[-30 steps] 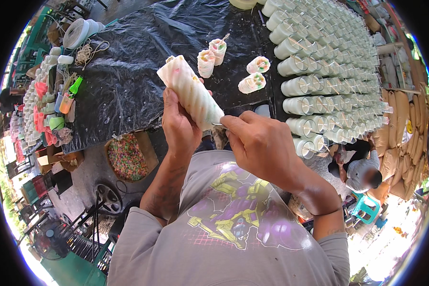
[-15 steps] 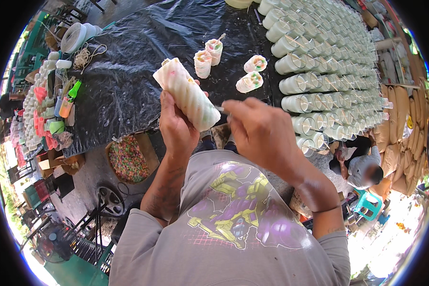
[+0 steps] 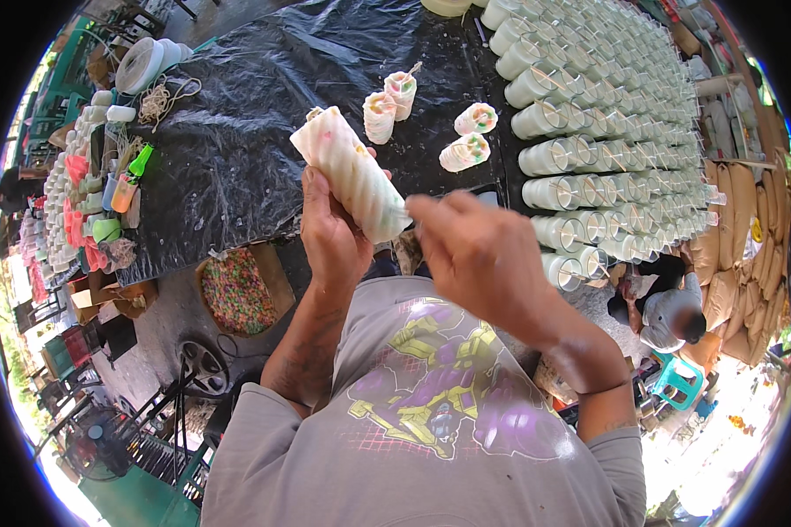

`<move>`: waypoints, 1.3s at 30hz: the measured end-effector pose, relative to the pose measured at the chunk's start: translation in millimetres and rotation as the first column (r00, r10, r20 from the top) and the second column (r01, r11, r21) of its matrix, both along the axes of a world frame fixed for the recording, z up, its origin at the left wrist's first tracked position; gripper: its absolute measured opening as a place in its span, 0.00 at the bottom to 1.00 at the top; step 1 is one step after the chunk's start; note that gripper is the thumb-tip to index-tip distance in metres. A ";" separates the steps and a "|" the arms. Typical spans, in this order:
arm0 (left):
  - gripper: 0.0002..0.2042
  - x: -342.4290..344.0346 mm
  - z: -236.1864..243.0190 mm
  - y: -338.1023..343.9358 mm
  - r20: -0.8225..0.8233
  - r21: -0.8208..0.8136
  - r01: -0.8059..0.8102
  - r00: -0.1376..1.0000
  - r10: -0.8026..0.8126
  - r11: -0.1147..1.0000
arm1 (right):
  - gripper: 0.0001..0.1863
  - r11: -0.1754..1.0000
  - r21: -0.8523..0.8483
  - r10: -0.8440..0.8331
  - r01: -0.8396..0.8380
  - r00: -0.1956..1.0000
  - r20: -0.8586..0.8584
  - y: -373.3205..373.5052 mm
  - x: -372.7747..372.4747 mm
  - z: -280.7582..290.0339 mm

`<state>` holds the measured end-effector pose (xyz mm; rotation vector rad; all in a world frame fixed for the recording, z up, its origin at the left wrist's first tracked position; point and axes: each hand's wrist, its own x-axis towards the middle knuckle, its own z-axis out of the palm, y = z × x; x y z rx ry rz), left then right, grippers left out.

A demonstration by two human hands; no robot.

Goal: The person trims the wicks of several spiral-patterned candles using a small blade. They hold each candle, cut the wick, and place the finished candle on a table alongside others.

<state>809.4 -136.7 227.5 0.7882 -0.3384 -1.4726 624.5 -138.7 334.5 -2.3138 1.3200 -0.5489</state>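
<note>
A thick white pillar candle (image 3: 347,171) with twisted ridges and faint pink, green and orange specks lies tilted in my left hand (image 3: 332,233), whose fingers wrap round it from below. My right hand (image 3: 479,250) is closed in a pinch at the candle's lower right end. It is partly blurred, and what its fingertips hold is too small to name. Beyond, on black plastic sheeting (image 3: 255,114), stand two similar short candles, one (image 3: 379,118) beside another (image 3: 401,95). Two more speckled candles (image 3: 464,153) rest to their right.
Rows of whitish-filled glasses (image 3: 580,154) with sticks across their tops cover the right side. At left are a green-necked bottle (image 3: 137,162), string (image 3: 163,101) and white cups. Below the table edge sits a box of colourful bits (image 3: 239,290). A person (image 3: 668,307) crouches at right near a green stool (image 3: 678,382).
My right hand has shifted slightly left and down against the candle's end, and the small grey tip seen earlier at its fingers is now hidden. The left hand keeps its hold.
</note>
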 end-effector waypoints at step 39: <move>0.19 -7.8 9.7 8.5 0.047 -0.033 -0.068 0.996 0.070 0.997 | 0.09 0.996 -0.085 0.010 -0.010 1.000 0.000 -7.4 14.2 -13.7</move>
